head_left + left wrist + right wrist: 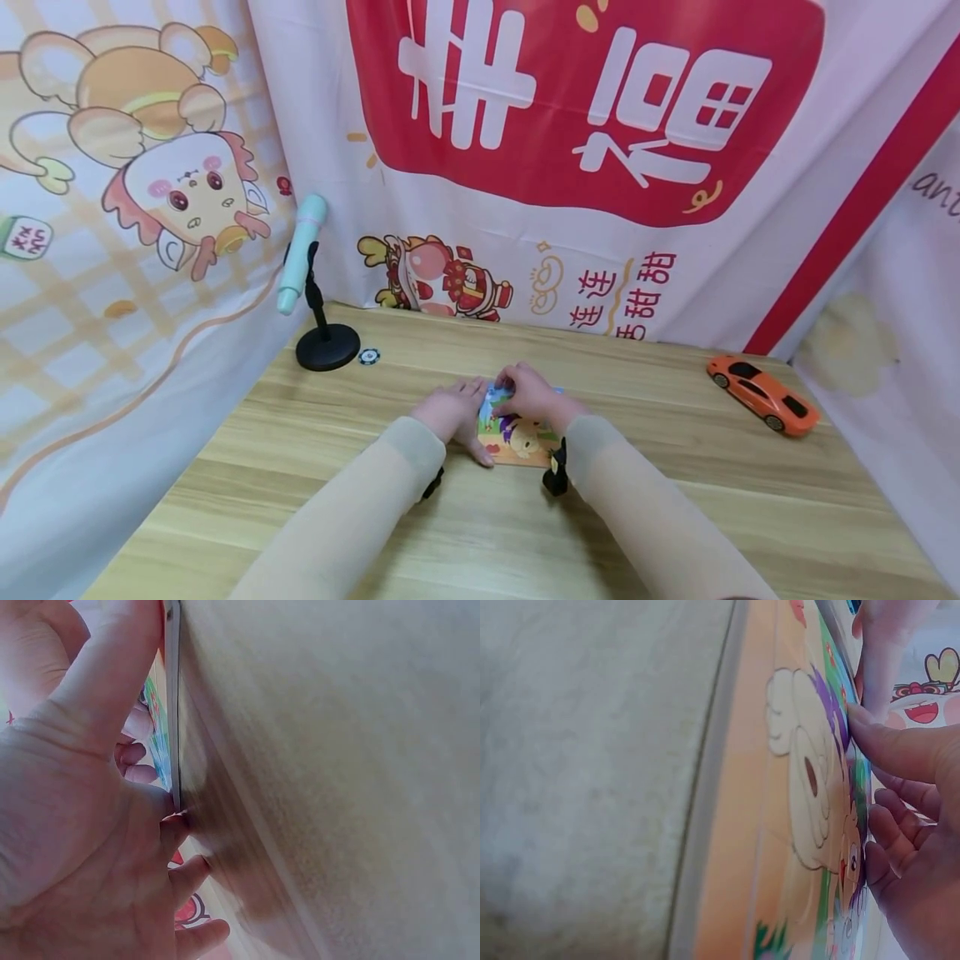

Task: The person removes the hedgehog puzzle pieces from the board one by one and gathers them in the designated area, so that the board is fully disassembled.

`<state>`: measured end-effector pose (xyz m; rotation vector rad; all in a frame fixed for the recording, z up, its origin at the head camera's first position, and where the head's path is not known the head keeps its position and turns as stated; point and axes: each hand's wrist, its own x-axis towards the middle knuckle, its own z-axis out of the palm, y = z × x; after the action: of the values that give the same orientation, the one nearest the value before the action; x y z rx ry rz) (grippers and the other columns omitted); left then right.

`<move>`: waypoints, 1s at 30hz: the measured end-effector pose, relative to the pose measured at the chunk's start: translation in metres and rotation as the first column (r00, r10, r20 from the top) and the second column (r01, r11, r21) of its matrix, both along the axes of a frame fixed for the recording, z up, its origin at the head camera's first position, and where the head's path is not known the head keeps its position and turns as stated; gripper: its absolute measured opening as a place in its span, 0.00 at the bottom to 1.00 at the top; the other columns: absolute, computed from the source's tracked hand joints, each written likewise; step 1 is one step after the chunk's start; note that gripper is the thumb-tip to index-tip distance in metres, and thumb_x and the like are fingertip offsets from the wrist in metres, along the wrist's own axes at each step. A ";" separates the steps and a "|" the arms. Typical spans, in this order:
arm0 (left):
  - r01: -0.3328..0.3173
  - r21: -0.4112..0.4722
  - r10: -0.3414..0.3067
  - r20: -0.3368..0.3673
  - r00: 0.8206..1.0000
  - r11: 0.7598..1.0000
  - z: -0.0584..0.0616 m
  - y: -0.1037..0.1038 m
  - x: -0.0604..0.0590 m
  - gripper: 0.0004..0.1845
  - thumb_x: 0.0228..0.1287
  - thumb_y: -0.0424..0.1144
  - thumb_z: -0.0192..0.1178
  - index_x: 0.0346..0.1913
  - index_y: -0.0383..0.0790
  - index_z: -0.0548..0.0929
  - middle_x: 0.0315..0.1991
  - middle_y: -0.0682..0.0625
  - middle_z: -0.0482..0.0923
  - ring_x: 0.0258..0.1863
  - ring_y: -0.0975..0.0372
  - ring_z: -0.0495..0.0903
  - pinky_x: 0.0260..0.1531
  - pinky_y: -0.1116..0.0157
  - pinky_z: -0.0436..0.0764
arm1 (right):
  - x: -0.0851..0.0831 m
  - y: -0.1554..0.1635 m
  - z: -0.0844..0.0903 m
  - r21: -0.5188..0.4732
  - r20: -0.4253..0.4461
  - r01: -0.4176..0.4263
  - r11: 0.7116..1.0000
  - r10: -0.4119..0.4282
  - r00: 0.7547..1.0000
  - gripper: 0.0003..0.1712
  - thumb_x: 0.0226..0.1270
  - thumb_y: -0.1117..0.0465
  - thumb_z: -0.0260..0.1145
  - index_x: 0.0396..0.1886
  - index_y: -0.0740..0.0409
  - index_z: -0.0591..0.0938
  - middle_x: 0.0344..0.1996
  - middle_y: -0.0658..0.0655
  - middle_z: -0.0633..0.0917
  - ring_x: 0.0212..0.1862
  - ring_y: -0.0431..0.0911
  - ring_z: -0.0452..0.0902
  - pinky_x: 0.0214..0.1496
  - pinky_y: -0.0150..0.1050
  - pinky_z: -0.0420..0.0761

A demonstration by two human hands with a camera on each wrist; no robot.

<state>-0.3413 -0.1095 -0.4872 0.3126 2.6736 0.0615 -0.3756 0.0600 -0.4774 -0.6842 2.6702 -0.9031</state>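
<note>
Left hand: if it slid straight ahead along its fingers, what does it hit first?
Probably the right hand. The left hand rests at the puzzle board's left edge, fingers aimed up and right across it, and the right hand is pressing a piece there. Depth is unclear; it could pass just short.

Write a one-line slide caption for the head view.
Both hands, left hand and right hand, rest on a colourful picture board on the wooden table.

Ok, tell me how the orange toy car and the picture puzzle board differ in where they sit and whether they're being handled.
The orange toy car sits alone near the table's far right edge, untouched; the picture puzzle board lies at mid-table under both hands. The left hand rests fingers at its left edge; the right hand pinches a piece over it. The car is a solid model; the board is flat. Both rest on the wooden table.
</note>
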 end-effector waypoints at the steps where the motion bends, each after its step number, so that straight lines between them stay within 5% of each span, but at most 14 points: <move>1: 0.001 0.000 -0.001 -0.002 1.000 1.000 -0.001 0.000 0.000 0.85 0.12 0.84 0.63 0.80 0.48 0.40 0.80 0.53 0.34 0.77 0.52 0.39 0.72 0.46 0.49 | 0.000 0.000 0.000 0.000 0.004 0.002 1.000 -0.002 1.000 0.26 0.52 0.58 0.81 0.48 0.58 0.80 0.42 0.55 0.74 0.45 0.48 0.72 0.57 0.45 0.75; 8: 0.015 0.021 -0.015 -0.008 1.000 1.000 0.011 0.001 0.009 0.83 0.17 0.84 0.64 0.80 0.47 0.41 0.80 0.53 0.35 0.77 0.52 0.40 0.72 0.45 0.48 | 0.001 0.000 0.001 -0.001 0.033 0.017 1.000 -0.017 0.999 0.26 0.54 0.60 0.80 0.49 0.59 0.79 0.44 0.56 0.74 0.46 0.48 0.72 0.58 0.45 0.74; 17: 0.020 0.074 -0.017 -0.033 0.999 0.997 0.034 -0.004 0.026 0.71 0.40 0.80 0.62 0.80 0.43 0.45 0.80 0.49 0.42 0.77 0.51 0.44 0.71 0.43 0.47 | 0.001 -0.004 0.006 -0.006 0.025 -0.009 1.000 0.010 1.000 0.25 0.53 0.61 0.80 0.48 0.60 0.79 0.44 0.57 0.74 0.45 0.48 0.72 0.57 0.45 0.75; 30: 0.019 0.024 -0.019 -0.019 1.000 1.000 0.009 -0.003 0.006 0.77 0.29 0.84 0.62 0.80 0.45 0.42 0.80 0.52 0.37 0.77 0.52 0.41 0.71 0.44 0.46 | -0.006 -0.003 -0.001 -0.011 0.061 0.010 1.000 -0.009 0.998 0.25 0.53 0.62 0.80 0.48 0.60 0.78 0.45 0.58 0.74 0.45 0.48 0.72 0.57 0.45 0.74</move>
<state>-0.3358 -0.1124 -0.4780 0.3476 2.6901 0.0849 -0.3811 0.0570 -0.4783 -0.6372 2.6189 -0.9272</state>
